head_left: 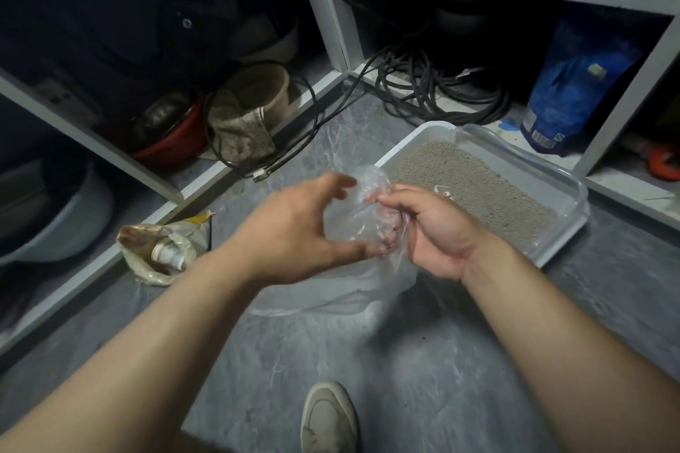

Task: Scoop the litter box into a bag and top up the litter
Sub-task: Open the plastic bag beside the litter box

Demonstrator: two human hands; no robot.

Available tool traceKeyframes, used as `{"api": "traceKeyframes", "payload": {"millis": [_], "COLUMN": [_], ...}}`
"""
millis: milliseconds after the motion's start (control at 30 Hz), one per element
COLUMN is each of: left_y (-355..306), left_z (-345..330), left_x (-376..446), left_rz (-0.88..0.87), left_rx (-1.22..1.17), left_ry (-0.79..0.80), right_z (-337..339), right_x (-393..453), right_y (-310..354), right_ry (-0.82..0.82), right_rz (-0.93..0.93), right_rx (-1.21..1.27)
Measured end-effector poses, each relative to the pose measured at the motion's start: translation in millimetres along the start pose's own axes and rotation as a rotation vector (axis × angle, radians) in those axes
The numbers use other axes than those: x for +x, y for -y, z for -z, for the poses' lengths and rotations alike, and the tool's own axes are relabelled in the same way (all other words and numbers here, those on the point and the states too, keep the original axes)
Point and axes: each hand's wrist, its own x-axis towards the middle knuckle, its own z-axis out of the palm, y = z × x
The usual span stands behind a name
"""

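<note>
Both hands are working a clear plastic bag (358, 221) in the air just in front of the litter box (544, 202), which is sitting on the grey floor (423, 360) beside the white shelving (331, 29). The right hand (428, 228) is curling its fingers around a gathered bunch of the film, while the left hand (294, 228) is spreading half open, thumb and fingers reaching into the film as if parting the mouth; whether it is actually pinching the plastic is hard to say. The bag is likely being opened ahead of scooping, so the task seems to be at its start. The risk from here is that the thin film clings to itself and the mouth stays closed, or that a hard pull tears it, which would let litter leak through. With both hands busy on the bag, nothing is steadying the box. A blue litter sack (574, 92) is standing on the low shelf behind the box, well apart from the hands. No scoop is showing for certain: a small pale object (443, 191) is peeking out by the right hand, too hidden to identify. The bag's lower part is blurring against the floor, and 1 shoe (327, 419) is cut off at the bottom edge.
</note>
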Motion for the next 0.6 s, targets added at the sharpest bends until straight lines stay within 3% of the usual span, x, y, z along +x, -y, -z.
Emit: {"api": "traceKeyframes", "payload": {"millis": [33, 133, 367, 433, 500, 600], "left_y": [4, 16, 29, 30, 30, 28], "left_z": [-6, -9, 0, 3, 6, 13], "left_x": [4, 12, 16, 15, 14, 12], "left_rz": [0.012, 0.057, 0.277, 0.336, 0.376, 0.37], "left_rx": [0.039, 0.081, 0.045, -0.002, -0.033, -0.054], "left_ry": [-0.004, -0.222, -0.387, -0.401, -0.434, -0.481], "right_z": [0, -5, 5, 4, 1, -5], "right_x": [0, -1, 3, 1, 2, 2], "right_y": [-1, -2, -2, -3, -4, -4], "right_ry": [0.009, -0.106, -0.608, -0.707, -0.701, -0.54], "right_rz": [-0.006, 0.017, 0.289, 0.426, 0.524, 0.428], "right_rx": [0.006, -0.126, -1.159, -1.194, -1.128, -0.74]}}
